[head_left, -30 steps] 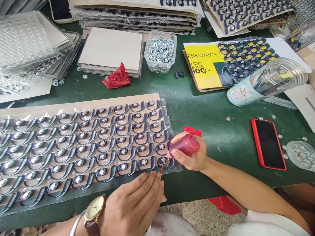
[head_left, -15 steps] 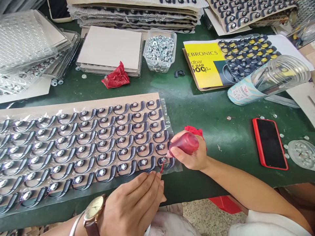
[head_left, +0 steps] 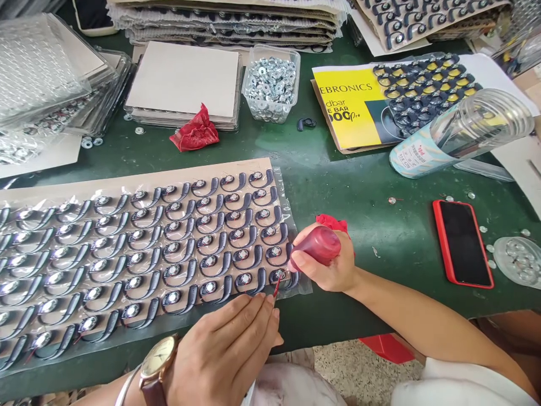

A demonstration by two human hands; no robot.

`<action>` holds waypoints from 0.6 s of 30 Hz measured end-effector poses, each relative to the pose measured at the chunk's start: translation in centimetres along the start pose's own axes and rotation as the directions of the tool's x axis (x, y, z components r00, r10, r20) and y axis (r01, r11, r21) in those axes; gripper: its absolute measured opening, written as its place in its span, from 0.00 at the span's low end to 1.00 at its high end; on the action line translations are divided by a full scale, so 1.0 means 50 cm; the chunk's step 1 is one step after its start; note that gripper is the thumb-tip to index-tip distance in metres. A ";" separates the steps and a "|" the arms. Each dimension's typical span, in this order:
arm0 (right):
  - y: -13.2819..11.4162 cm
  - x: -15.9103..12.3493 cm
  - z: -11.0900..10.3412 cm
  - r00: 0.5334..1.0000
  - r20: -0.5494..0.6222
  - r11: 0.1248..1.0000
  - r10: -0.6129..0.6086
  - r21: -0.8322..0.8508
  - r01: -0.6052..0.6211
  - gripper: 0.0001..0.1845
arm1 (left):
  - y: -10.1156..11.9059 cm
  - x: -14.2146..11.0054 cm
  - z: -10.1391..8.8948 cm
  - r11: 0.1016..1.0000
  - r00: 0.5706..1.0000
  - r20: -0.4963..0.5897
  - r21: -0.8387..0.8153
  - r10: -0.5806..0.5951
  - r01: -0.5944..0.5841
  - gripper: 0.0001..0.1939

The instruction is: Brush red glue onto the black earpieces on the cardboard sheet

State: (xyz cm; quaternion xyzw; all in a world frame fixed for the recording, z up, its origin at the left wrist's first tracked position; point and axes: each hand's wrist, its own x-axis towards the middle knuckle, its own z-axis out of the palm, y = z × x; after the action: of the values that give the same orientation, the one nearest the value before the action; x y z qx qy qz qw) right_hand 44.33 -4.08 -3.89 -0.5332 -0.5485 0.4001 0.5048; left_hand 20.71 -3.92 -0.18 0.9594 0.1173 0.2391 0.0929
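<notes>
My right hand (head_left: 325, 265) is wrapped round a dark red, bulb-shaped squeeze bottle (head_left: 318, 246), with its narrow end pointing down-left at the sheet's near right corner. Some red crumpled material (head_left: 332, 223) shows behind the fingers. My left hand (head_left: 236, 338) is closed, fingers together, on a thin red pointed piece (head_left: 276, 286); its kind is unclear. That piece reaches a round silver-topped part (head_left: 278, 275) in a black ear-hook shell, the corner one on the board. Rows of similar black hook-shaped shells (head_left: 209, 287) lie on a film-covered cardboard sheet (head_left: 236, 167).
A clear tub (head_left: 270, 113) of metal washers, white-topped stacked trays (head_left: 181, 79) and a red crumpled wrapper (head_left: 194, 132) stand behind the sheet. To the right are a tilted clear jar (head_left: 460, 135), a yellow printed card (head_left: 346, 107), a red-cased phone (head_left: 462, 242) and a small dish (head_left: 518, 259).
The view has shifted slightly, so everything sits a little further left and up. Both hands keep nearly the same pose at the corner part.
</notes>
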 end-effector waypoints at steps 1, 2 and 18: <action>-0.001 0.000 0.000 1.000 0.001 1.000 0.002 0.001 -0.002 0.08 | -0.001 0.000 -0.001 1.000 1.000 0.002 -0.010 -0.009 0.009 0.10; -0.003 0.000 -0.001 1.000 0.001 1.000 0.001 0.001 -0.001 0.09 | -0.002 0.000 -0.002 1.000 1.000 0.001 -0.021 -0.019 0.019 0.11; -0.003 0.000 -0.005 0.998 0.044 0.998 -0.055 -0.015 0.056 0.09 | -0.035 0.023 -0.010 0.951 0.986 -0.012 -0.269 -0.164 0.155 0.08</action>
State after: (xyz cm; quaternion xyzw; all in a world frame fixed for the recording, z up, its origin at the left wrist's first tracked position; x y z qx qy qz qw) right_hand 44.53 -4.11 -3.71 -0.5132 -0.5770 0.3929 0.4994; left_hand 21.15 -1.90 0.34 0.9213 0.1627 0.2608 0.2382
